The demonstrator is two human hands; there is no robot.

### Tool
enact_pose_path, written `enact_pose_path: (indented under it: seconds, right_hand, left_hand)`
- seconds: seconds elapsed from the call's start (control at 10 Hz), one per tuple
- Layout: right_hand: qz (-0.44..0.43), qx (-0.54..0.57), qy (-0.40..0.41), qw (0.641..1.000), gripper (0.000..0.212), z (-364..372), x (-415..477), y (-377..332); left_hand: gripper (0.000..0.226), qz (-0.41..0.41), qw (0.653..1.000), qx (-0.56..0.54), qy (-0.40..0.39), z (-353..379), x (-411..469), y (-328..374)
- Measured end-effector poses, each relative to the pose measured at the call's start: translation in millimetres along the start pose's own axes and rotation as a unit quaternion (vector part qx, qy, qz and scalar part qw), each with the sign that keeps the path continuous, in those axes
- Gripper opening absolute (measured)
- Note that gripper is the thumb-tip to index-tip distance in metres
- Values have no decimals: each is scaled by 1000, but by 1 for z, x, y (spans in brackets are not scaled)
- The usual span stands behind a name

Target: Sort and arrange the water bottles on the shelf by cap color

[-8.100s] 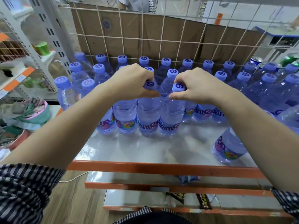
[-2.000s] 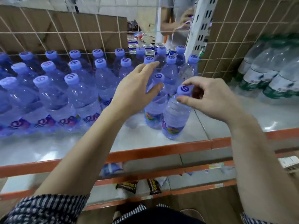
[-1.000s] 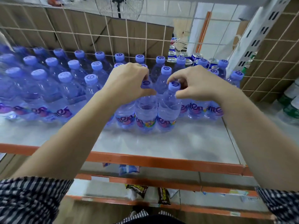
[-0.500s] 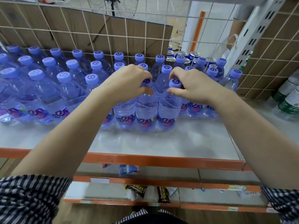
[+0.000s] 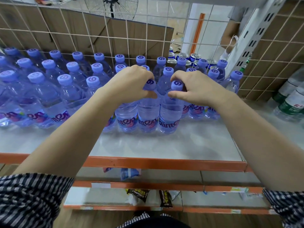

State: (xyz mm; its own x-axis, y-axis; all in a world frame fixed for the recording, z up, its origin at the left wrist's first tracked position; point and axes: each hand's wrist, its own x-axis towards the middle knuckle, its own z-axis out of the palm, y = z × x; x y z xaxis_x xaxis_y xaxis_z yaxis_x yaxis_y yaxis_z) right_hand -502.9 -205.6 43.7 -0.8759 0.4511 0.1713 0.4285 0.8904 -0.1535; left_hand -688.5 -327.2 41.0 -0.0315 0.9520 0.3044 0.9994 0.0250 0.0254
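Note:
Several rows of clear water bottles with purple caps [image 5: 63,79] stand upright on the white shelf [image 5: 164,145]. My left hand [image 5: 131,83] grips the cap of a front-row bottle [image 5: 148,116]. My right hand [image 5: 195,87] grips the cap of the bottle beside it [image 5: 170,119]. Both bottles stand on the shelf at the front of the group, touching each other. Bottles with green caps and white labels [image 5: 291,102] lie on the neighbouring shelf at the right.
A wire grid with cardboard [image 5: 98,30] closes the back of the shelf. An orange rail [image 5: 164,162] edges its front. Drink cans [image 5: 185,56] stand behind the grid. Lower shelves hold snack packets [image 5: 138,194]. A perforated upright post [image 5: 246,38] divides the two shelves.
Both hands stay on the two front bottle caps. Since two seconds ago the right-hand bottle came from the shelf's right end into the front row, and my left hand closed on the neighbouring cap.

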Motion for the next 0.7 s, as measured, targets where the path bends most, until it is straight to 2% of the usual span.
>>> enact_pose_path:
  seconds: [0.1, 0.2, 0.4, 0.7]
  right_hand:
    - [34, -29, 23, 999, 47, 9, 2, 0]
    - [7, -30, 19, 999, 44, 10, 2, -2]
    - [12, -26, 1, 1000, 44, 9, 2, -2]
    - [-7, 65, 22, 998, 42, 7, -1, 4]
  left_hand:
    - [48, -1, 1000, -13, 0, 2, 0, -1]
    - [47, 1, 1000, -22, 7, 2, -1, -3]
    - [47, -2, 1000, -12, 13, 2, -1, -3]
    - [46, -13, 1000, 21, 14, 2, 3, 3]
